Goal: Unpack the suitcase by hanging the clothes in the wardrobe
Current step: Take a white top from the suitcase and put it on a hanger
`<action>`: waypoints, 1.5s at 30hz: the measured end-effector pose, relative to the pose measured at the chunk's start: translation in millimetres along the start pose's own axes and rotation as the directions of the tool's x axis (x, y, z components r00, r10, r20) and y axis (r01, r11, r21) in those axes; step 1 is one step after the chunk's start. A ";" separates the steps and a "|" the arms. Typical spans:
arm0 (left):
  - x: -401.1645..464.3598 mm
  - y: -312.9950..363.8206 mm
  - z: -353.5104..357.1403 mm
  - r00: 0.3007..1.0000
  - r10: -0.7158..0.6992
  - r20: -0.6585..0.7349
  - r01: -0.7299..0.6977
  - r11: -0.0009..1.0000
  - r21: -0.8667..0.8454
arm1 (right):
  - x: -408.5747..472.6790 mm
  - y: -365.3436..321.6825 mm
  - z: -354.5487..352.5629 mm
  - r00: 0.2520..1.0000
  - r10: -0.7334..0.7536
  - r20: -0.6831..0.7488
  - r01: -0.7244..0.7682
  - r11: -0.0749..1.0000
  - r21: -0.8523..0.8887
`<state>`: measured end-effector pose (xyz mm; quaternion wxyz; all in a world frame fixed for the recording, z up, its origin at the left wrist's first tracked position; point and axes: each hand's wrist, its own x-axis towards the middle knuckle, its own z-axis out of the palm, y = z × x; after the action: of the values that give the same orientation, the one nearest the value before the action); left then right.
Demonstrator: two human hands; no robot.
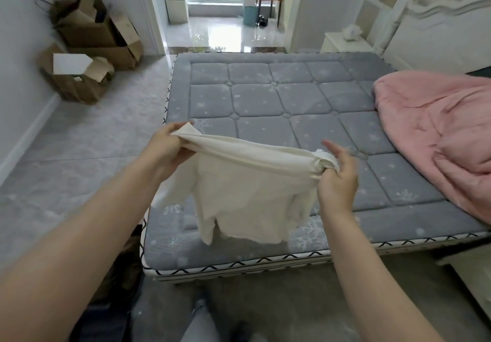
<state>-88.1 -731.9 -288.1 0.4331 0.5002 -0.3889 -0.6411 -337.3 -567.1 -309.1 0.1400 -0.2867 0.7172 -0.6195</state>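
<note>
Cardboard boxes [90,49] far left of the bed [279,97]. Left hand [166,150] pinches one end of the cream top [247,190], right hand [337,174] grips the other, forefinger loose. Top hangs over the bed's near corner, its stretched edge running left-right between the hands, both equally near. Pink quilt [438,129] at right.

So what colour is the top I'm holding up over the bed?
The top is plain cream-white, no pattern, seen clearly in the head view.

Cream-white soft knit garment [247,195] hangs stretched out by its top edge, body drooping above the mattress edge.
</note>
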 end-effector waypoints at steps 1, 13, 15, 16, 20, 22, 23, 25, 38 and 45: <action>5.5 0.3 1.0 1.000 -0.011 -0.008 0.010 1.000 -0.030 | 0.9 3.5 3.9 0.999 0.025 0.046 -0.024 0.999 -0.038; 113.1 13.7 -16.0 0.986 0.166 -0.018 -0.155 0.949 0.273 | 48.8 39.8 82.0 0.974 0.142 0.177 -0.001 0.782 -0.623; 137.6 11.5 -27.4 0.974 0.221 -0.046 -0.183 0.890 0.417 | 53.8 51.8 96.8 0.963 0.171 0.207 0.030 0.697 -0.717; 152.4 7.4 -32.8 0.970 0.234 -0.063 -0.177 0.862 0.475 | 55.5 58.1 105.9 0.947 0.222 0.232 0.025 0.669 -0.743; 189.3 -24.6 -38.3 0.985 0.144 -0.093 -0.076 0.854 0.515 | 46.8 82.4 132.4 0.845 0.437 0.309 -0.056 0.646 -0.761; 201.3 -41.6 -35.8 0.988 0.104 -0.110 -0.027 0.835 0.550 | 40.7 90.3 143.2 0.778 0.509 0.367 -0.068 0.650 -0.757; 206.3 -49.1 -34.4 0.990 0.074 -0.117 0.005 0.825 0.565 | 38.7 94.7 147.0 0.724 0.553 0.413 -0.082 0.663 -0.744; 217.8 -62.0 -32.0 0.993 0.009 -0.117 0.060 0.819 0.570 | 36.4 102.5 152.2 0.556 0.662 0.503 -0.202 0.694 -0.691; 245.0 -116.5 15.3 0.979 -0.170 -0.115 0.205 0.788 0.580 | 88.3 184.6 175.2 0.517 0.721 0.462 -0.429 0.685 -0.588; 262.6 -161.2 42.5 0.924 -0.311 -0.222 0.382 0.759 0.528 | 137.3 252.4 182.5 0.480 0.758 0.442 -0.437 0.643 -0.629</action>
<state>-189.2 -925.2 -509.9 0.1629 0.7060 -0.4336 -0.5358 -405.1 -777.7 -567.7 0.5347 -0.2357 0.7860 -0.2019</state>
